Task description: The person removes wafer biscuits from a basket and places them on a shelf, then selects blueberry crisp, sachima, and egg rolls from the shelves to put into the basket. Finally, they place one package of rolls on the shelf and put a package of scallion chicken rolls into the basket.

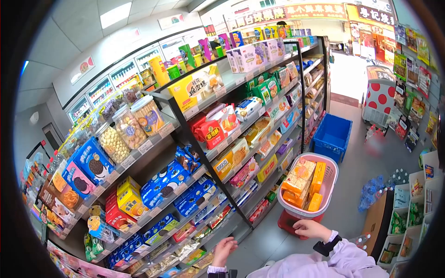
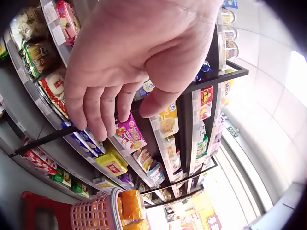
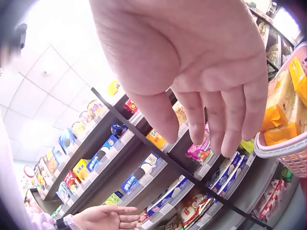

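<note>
My left hand (image 1: 224,250) hangs in the air before the lower snack shelves, its fingers relaxed and nothing in them; the left wrist view shows the bare palm (image 2: 144,48). My right hand (image 1: 311,230) is just in front of the pink basket (image 1: 283,204), also with nothing in it. In the right wrist view its fingers (image 3: 232,115) hang loosely down beside the basket rim. Several orange-and-yellow snack packs (image 1: 301,178) lie in the basket, which sits on a red stool-like base (image 1: 286,221).
Shelves of packaged snacks (image 1: 222,160) run along the left, with clear jars (image 1: 125,125) on an upper level. A blue crate (image 1: 332,134) stands beyond the basket. To the right are bottles in plastic wrap (image 1: 371,191) and white bins (image 1: 401,217) of packets.
</note>
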Tool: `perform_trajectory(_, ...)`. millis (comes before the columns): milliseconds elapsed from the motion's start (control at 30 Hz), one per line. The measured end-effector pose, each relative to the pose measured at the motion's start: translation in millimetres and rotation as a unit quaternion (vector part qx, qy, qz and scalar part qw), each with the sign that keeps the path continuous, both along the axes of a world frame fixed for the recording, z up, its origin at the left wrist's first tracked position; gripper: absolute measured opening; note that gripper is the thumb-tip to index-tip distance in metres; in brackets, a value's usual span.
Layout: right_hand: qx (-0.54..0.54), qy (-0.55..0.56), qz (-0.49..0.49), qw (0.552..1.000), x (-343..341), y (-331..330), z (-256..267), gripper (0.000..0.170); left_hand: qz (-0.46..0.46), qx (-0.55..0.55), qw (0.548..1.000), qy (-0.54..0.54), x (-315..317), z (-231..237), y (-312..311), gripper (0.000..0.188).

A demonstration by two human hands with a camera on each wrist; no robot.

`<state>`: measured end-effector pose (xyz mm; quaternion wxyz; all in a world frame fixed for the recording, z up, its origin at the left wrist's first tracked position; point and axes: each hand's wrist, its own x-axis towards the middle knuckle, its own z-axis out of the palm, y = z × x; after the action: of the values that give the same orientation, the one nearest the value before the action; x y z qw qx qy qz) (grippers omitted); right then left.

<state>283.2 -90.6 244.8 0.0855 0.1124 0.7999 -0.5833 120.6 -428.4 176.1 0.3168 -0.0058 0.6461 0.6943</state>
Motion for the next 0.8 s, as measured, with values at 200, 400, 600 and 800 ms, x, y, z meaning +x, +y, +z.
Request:
perform_trajectory(200, 0.066, 0.035, 0.015, 0.997, -5, -24, -7, 0.031, -0.007, 0.012, 1.0, -0.009, -22, -8, -21, 0.028)
perform_trajectory(400, 0.048, 0.039, -0.092, 0.994, 30, -34, -15, 0.032, -0.046, 0.021, 0.998, -0.038, -43, -29, -17, 0.028)
perform_trajectory(600, 0.093, 0.0, -0.159, 0.983, 72, -29, 1, 0.031, -0.102, -0.002, 0.994, -0.039, -48, -24, 29, 0.023)
perform_trajectory(800, 0.079, 0.028, -0.225, 0.971, 126, 7, -9, 0.03, -0.159, -0.027, 0.987, -0.006, -21, 4, 96, 0.028)
